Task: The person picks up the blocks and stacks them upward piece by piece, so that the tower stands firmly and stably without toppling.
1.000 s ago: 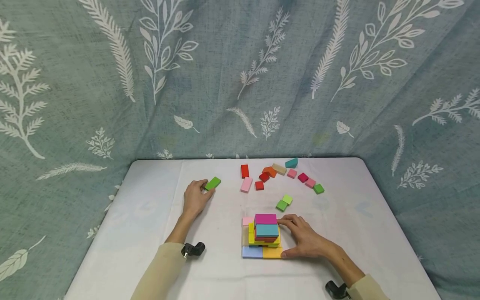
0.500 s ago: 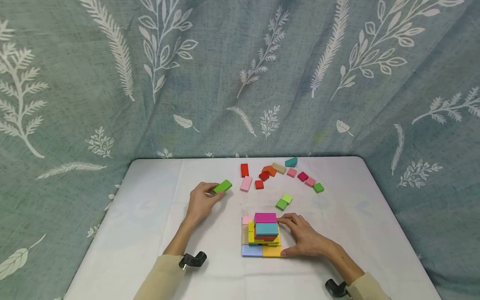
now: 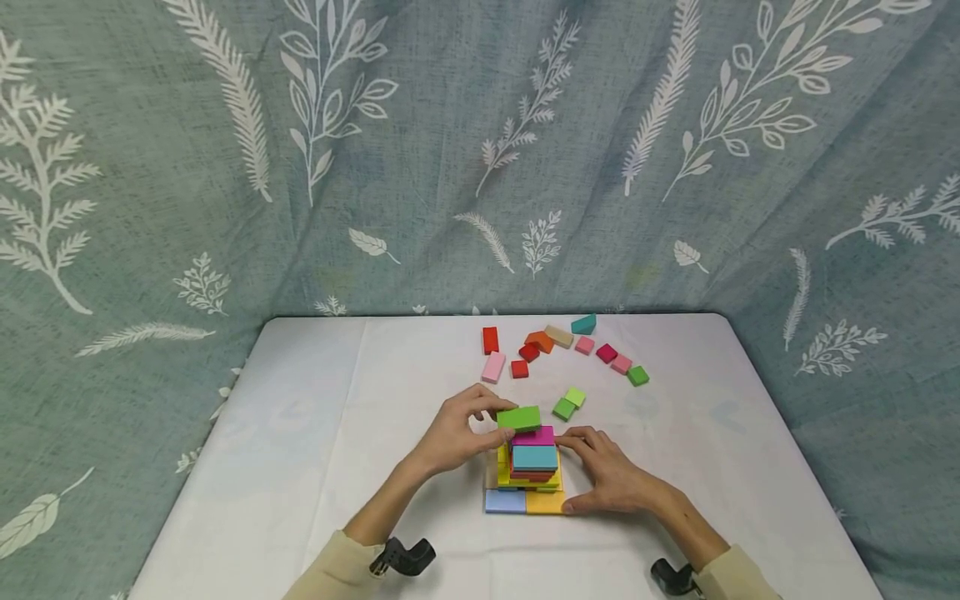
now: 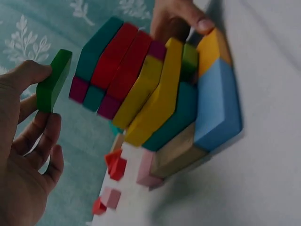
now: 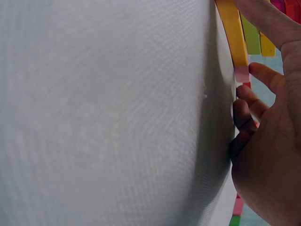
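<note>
A leaf-printed grey-green woven curtain [image 3: 420,150] hangs behind the bench [image 3: 300,433], which is covered in a smooth white sheet. Near its front edge stands a stack of flat painted wooden blocks [image 3: 528,471], stepped, with blue and orange slabs at the base. The left hand [image 3: 457,433] pinches a flat green rectangular block [image 3: 519,418] just above the stack's magenta top. The right hand [image 3: 611,475], fingers nearly straight, seems to rest against the stack's side. Loose blocks [image 3: 562,354] lie scattered behind. No writing shows.
</note>
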A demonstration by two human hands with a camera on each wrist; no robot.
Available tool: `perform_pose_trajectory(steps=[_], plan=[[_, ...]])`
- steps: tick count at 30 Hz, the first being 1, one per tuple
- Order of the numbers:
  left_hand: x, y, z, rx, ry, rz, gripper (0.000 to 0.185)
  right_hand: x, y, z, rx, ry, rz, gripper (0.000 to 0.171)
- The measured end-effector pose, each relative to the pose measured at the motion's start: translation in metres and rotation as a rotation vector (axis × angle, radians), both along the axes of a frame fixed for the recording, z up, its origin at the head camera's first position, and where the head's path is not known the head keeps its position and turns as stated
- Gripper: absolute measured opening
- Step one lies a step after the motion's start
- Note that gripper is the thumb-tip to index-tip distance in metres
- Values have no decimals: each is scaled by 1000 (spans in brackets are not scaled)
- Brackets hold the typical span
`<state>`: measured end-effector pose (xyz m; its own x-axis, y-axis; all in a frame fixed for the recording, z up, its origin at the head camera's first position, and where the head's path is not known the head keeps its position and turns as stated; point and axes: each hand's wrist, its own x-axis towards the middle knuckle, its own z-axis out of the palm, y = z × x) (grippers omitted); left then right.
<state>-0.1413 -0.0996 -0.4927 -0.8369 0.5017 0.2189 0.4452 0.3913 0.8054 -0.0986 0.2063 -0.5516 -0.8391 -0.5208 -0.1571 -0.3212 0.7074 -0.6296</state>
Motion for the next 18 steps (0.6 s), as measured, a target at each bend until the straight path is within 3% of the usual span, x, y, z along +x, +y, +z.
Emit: perform_pose_trajectory(steps=[6,18], plan=[[12,11,1,-35,-16,-53,35,1,1,0,-5,0,11,94],[13,17,0,-46,-10,-70,38,0,2,-1,-7,5,17,92]])
